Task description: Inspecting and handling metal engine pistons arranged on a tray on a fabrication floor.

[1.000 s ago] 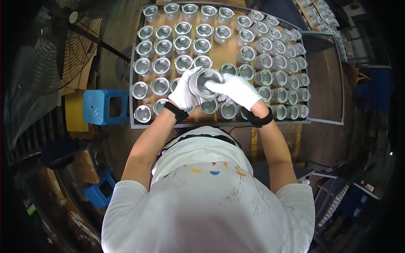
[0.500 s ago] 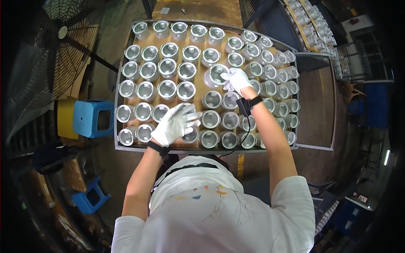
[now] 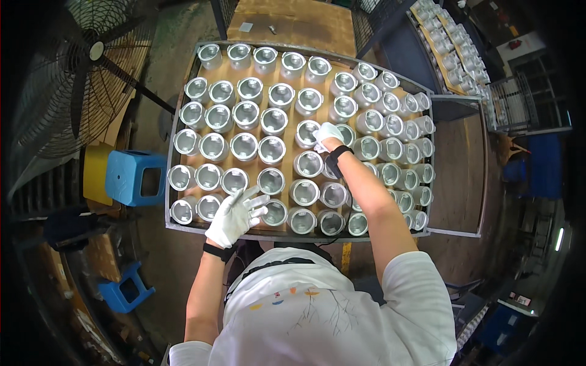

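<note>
Translucent grey container: upright near the middle of the table. Right hand, gloved in white, lies against the container's right side, its fingers at the rim; whether they are clamped on it cannot be told. Left hand, likewise gloved, is empty, palm up with fingers spread apart, over the near edge, left of its middle. Matching containers stand in rows out to the table's corners. Blue stool noted beside the left edge; fan beyond the far left corner.
</note>
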Motion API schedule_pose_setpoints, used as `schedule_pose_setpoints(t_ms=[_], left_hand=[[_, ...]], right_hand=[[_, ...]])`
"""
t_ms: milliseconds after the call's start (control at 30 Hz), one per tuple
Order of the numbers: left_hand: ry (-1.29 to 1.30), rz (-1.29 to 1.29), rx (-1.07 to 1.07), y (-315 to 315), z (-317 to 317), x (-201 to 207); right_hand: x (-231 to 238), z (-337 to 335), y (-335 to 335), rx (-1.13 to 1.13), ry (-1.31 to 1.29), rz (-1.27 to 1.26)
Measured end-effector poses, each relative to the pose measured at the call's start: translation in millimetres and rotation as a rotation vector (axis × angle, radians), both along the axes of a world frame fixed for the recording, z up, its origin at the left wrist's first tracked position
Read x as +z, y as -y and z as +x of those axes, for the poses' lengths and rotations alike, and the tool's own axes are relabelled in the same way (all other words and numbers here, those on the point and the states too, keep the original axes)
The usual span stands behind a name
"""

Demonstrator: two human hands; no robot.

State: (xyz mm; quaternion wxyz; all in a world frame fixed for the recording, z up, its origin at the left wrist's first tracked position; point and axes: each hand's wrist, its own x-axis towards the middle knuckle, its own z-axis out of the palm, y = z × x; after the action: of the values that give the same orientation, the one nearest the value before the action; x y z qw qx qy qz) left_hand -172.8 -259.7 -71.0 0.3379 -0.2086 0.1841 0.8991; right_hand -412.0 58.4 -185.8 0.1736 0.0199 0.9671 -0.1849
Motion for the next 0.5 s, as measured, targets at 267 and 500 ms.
schedule_pose_setpoints(t_ms=[267, 500], left_hand=[[0.054, -0.073, 0.049, 0.3, 9.1, 4.7], [0.050, -0.143, 0.094, 0.3, 33.9, 12.1]], right_hand=[[65.8, -39.3, 30.2, 0.378, -0.638, 0.179], [0.4, -65.6, 54.7, 0.289, -0.411, 0.499]])
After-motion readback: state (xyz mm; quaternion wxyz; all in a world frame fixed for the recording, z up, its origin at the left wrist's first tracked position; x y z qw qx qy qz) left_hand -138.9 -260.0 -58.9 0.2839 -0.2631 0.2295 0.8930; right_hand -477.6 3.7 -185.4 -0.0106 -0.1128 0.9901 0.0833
